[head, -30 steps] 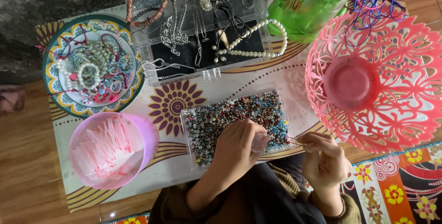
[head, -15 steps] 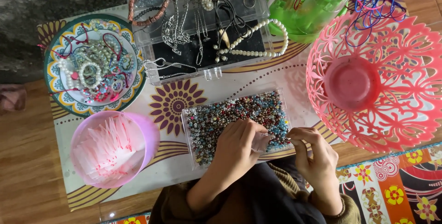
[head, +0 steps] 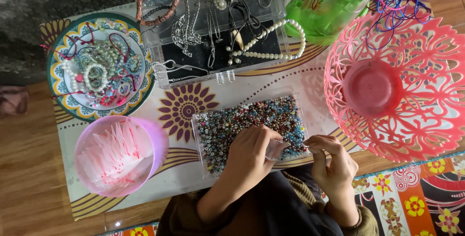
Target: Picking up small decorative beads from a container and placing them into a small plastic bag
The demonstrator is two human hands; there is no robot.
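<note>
Over the bead tray (head: 220, 127), both hands (head: 252, 151) pinch beads.

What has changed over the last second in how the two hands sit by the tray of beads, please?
The right hand has moved left and slightly up, closing in on the left hand at the near right edge of the bead tray; its pinched fingertips now lie close to the left hand's. Whether it holds anything is too small to tell. The left hand stayed over the beads. The pink basket, purple bowl and plate are unmoved.
</note>
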